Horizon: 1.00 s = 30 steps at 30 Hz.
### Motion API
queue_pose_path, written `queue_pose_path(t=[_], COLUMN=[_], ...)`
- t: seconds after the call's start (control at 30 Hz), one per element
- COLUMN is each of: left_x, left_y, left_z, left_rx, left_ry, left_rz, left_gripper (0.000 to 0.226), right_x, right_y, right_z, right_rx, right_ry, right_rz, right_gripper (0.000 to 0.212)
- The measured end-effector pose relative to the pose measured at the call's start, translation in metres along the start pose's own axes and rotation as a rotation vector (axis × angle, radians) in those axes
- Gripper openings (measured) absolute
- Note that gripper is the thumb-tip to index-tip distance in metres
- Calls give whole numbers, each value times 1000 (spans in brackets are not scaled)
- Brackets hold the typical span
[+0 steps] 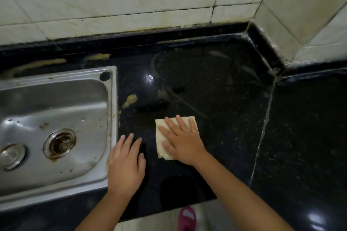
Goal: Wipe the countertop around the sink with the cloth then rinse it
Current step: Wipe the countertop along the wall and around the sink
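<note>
A folded pale yellow cloth (161,143) lies flat on the black stone countertop (216,99), right of the steel sink (56,118). My right hand (181,139) presses down on the cloth with fingers spread, covering most of it. My left hand (125,163) rests palm down on the countertop beside the sink's right rim, fingers apart, holding nothing. Yellowish smears (129,100) mark the counter near the sink's right edge and behind the sink (37,65).
Tiled walls (131,5) meet in a corner at the back right. A pale seam (262,129) divides the countertop from a right slab. The sink has a rusty drain (61,143) and a second drain (11,155). A pink shoe (186,218) shows below the counter edge.
</note>
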<state>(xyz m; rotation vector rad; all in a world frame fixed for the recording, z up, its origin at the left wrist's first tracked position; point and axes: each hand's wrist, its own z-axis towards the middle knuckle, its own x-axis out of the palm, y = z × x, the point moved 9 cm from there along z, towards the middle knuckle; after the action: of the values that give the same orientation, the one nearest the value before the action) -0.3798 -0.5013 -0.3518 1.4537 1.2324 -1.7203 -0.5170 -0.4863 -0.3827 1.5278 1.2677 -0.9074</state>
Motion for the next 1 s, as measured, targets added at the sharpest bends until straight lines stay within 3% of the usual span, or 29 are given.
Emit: queue_pose_path(t=[0.03,0.17,0.3,0.33,0.43,0.5,0.6,0.7,0.83,0.87,0.93,1.0], left_x=[3,12,28,34,43,43,43,42,39,38,38,38], left_y=[-6,-18,-32,-35,-34,-34,-35,-34,-37,-38,-40,-40], left_z=[6,26,30,28,23,23,24,23,24,24,24,26], left_rx=[-2,-92,-55,-38,-49,-44,-35,-44,-31,-22,-7,-4], left_ry=[-7,-20,54,75,96,76,57,40,8,5,5,11], left_rz=[-17,-83,-20,-4,-8,-28,-12,-14,18,35,55,60], left_gripper=[49,48,54,56,69,72,65,61,55,54,52,53], right_x=[1,27,11,2,-14,-23,-32,-28,-4,2,15,22], right_y=[-4,-47,-151,-174,-225,-229,-199,-133,-54,-49,-62,-103], right_z=[-10,-67,-108,-110,-101,-77,-21,22,4,-16,-58,-91], right_rx=[11,135,420,486,688,758,670,436,156,108,56,124], right_ry=[-28,-26,-62,-61,-70,-55,-61,-33,-27,-32,-73,-20], right_rz=[-45,6,4,30,172,206,197,135,46,19,-13,-33], right_gripper=[67,45,65,69,53,52,52,53,64,67,51,50])
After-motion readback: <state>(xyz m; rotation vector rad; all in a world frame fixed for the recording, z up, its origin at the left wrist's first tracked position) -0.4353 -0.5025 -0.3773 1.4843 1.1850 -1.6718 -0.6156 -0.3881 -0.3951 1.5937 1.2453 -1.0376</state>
